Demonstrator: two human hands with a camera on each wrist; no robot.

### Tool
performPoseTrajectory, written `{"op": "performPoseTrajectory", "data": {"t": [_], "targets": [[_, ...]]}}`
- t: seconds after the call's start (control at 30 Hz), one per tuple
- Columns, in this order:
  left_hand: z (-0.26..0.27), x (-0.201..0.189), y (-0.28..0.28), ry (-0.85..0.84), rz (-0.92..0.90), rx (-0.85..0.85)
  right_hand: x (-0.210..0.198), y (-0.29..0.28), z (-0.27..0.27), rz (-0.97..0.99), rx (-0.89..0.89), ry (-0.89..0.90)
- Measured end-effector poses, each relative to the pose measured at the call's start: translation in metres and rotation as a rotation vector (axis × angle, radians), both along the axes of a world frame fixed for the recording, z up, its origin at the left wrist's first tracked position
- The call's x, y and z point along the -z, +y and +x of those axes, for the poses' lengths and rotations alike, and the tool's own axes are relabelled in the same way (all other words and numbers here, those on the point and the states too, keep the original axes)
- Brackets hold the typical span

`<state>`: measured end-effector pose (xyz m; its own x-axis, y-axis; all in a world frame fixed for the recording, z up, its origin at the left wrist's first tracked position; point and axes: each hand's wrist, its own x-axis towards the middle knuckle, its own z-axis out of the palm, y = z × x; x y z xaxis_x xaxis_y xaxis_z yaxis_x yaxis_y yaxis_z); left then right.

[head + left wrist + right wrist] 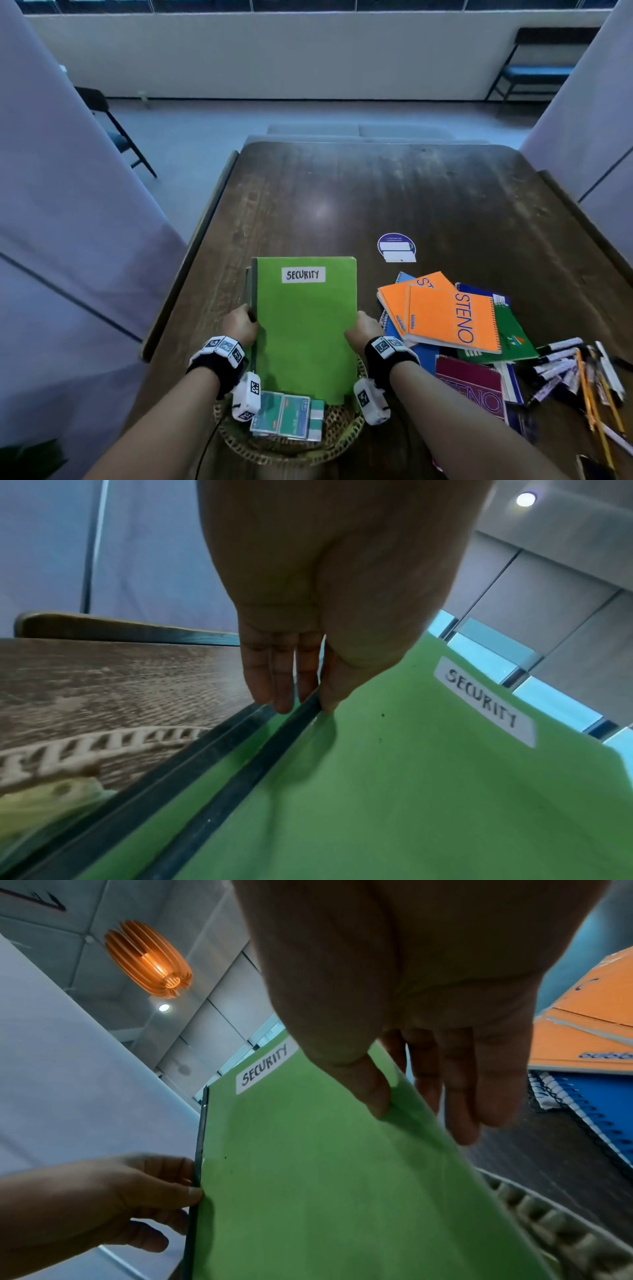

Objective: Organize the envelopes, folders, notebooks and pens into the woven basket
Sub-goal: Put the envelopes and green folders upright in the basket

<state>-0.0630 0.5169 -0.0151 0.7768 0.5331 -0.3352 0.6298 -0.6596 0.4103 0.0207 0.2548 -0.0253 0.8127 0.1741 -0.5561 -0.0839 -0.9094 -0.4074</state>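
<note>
We have our left hand pinching the dark-spined left edge of the green folder, thumb on the front cover and fingers laid along the spines behind it, where a second green folder shows just behind the first. Our right hand pinches the opposite edge, thumb on the cover, fingers reaching round the back. Between the two hands the folder stands upright and leans a little away from us, its lower end down inside the woven basket, its white SECURITY label at the top. In the basket's near side we see a row of small green-and-white packs. The basket sits at the near edge of the dark wooden table. To the right lies a loose heap of spiral notebooks, two orange STENO ones on top, blue, green and maroon covers under them, and past those a scatter of pens and pencils. A round purple sticker sits beyond the heap.
</note>
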Motion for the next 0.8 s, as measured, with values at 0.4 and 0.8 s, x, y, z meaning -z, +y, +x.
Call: {"op": "performPoseTrajectory", "data": {"t": [0.4, 0.8], "targets": [[0.023, 0.014, 0.003, -0.026, -0.064, -0.152, 0.011, 0.010, 0.001, 0.091, 0.072, -0.004], [0.026, 0.042, 0.038, 0.031, -0.389, -0.158, 0.020, 0.034, 0.016, 0.287, 0.310, 0.128]]}}
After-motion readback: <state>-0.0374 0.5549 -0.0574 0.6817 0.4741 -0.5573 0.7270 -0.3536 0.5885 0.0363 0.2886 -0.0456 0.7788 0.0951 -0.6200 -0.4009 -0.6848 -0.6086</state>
